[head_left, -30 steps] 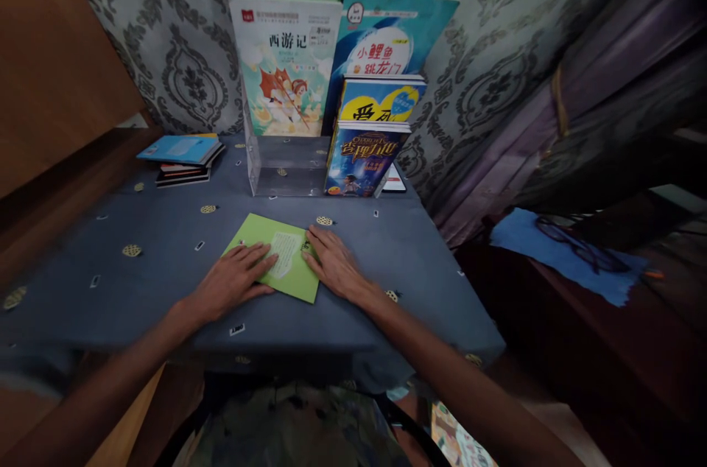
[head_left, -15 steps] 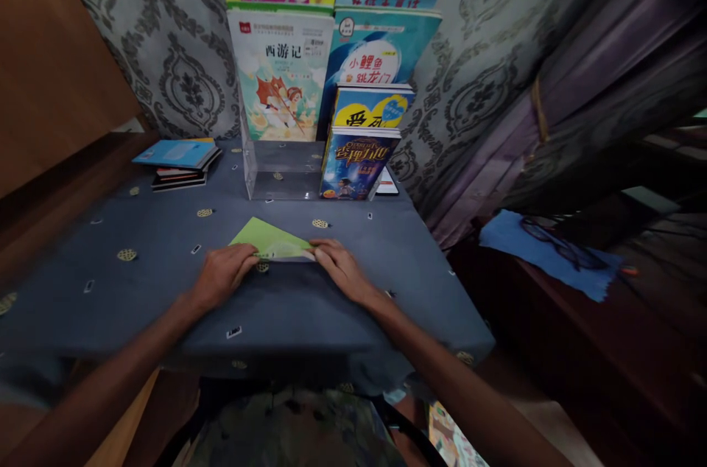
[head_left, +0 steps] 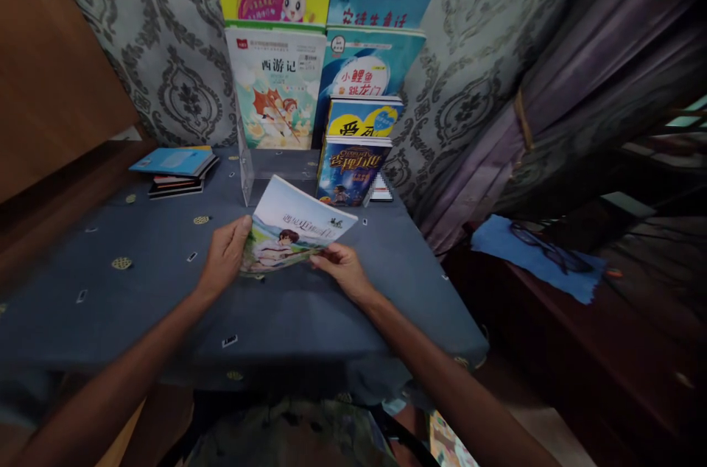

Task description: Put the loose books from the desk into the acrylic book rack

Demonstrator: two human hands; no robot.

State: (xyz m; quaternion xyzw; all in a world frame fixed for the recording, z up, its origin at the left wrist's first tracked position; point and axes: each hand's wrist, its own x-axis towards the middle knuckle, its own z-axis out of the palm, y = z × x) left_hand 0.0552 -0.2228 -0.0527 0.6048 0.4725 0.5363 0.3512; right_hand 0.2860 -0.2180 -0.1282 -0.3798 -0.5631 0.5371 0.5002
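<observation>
I hold a thin picture book (head_left: 295,227) tilted up above the blue-grey tablecloth (head_left: 138,283), its illustrated cover facing me. My left hand (head_left: 225,255) grips the book's left edge, thumb on the cover. My right hand (head_left: 342,268) pinches its lower right edge. Just behind the book stands a clear acrylic book stand (head_left: 259,169) with an empty front slot. Several upright books fill the stand, among them a white-covered one (head_left: 279,88) and a dark blue one (head_left: 350,171).
A small stack of flat books (head_left: 174,169) lies at the table's far left. Patterned wallpaper (head_left: 166,62) backs the table, a wooden panel (head_left: 49,84) stands at left. Purple curtain (head_left: 579,99) hangs at right above a dark bench with a blue cloth (head_left: 538,257).
The book lay flat with its green back up under both hands. Both hands lifted its near edge and turned it over, so its illustrated cover now faces me.
</observation>
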